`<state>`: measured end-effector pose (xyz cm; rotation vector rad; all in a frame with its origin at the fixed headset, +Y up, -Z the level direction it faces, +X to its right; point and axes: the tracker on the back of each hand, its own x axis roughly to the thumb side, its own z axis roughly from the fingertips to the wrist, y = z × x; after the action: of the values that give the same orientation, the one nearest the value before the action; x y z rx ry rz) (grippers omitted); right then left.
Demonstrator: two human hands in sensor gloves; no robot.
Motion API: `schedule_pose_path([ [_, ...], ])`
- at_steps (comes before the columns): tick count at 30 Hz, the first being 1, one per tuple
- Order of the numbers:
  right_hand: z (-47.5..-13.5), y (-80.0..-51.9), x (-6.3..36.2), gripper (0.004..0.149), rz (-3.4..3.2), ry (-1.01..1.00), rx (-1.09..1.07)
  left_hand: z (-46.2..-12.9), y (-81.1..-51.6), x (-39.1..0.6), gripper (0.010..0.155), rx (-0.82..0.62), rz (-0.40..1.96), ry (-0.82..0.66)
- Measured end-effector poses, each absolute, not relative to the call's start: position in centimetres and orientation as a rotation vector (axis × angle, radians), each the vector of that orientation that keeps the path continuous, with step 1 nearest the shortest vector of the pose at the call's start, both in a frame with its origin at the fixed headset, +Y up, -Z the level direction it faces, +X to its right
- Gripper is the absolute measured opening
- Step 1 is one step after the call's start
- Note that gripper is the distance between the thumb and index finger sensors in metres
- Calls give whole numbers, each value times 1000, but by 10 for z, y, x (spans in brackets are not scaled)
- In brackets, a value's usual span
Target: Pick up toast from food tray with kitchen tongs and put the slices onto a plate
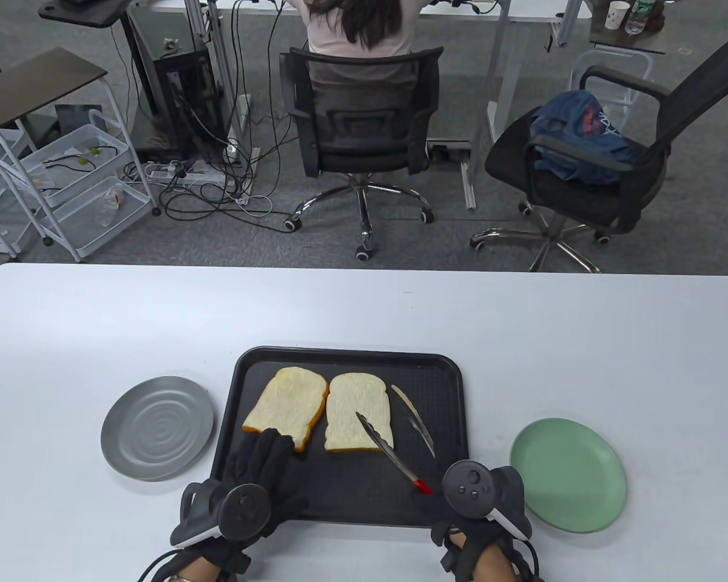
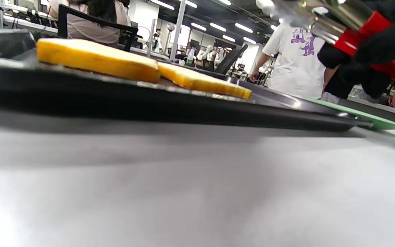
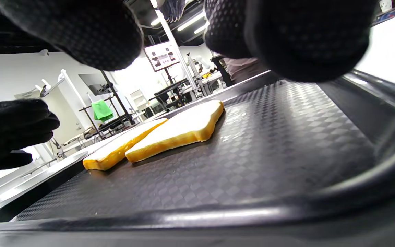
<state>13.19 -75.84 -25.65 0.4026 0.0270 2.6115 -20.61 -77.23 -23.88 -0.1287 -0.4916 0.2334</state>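
My right hand point(image 1: 484, 492) is at the tray's near right corner, and its tracker covers the fingers from above, so the table view gives me no look at the grip itself. The left wrist view does: dark gloved fingers point(image 2: 382, 41) wrapped round the red handle end of the tongs point(image 1: 394, 439). Tongs are spread wide, one arm lying across the right slice of toast point(image 1: 358, 412), the other arm out over bare tray beside it.

My left hand point(image 1: 256, 479) reaches over the tray's near left side, fingers fairly straight, tips touching the near edge of the left slice of toast point(image 1: 286, 407). Whether they press it I can't tell. Nothing in that hand.

Both slices lie flat and edge to edge in the black food tray point(image 1: 443, 370). The right wrist view is half blocked by blurred fingertips up top. Grey plate point(image 1: 158, 427) sits left of the tray, green plate point(image 1: 569, 476) right, both bare.

Beyond the table, a seated person point(image 1: 359, 27) is cut off at the top edge. In the left wrist view a white shirt point(image 2: 295, 65) carries purple print, too blurred to read.
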Motion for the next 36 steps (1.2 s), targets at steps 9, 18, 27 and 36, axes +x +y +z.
schedule_pose_path([
  [9, -257, -758, 134, 103, 2574, 33, 418, -248, -747, -220, 93, -56, 245, -393],
  [18, -256, -757, 135, 103, 2548, 28, 427, -265, -713, -271, 90, 38, 271, -189],
  [27, -255, -756, 135, 103, 2543, 55, 433, -286, -715, -342, 87, 22, 237, 99],
  [36, -255, -756, 136, 104, 2525, 68, 430, -307, -742, -406, 84, -132, 218, 391],
])
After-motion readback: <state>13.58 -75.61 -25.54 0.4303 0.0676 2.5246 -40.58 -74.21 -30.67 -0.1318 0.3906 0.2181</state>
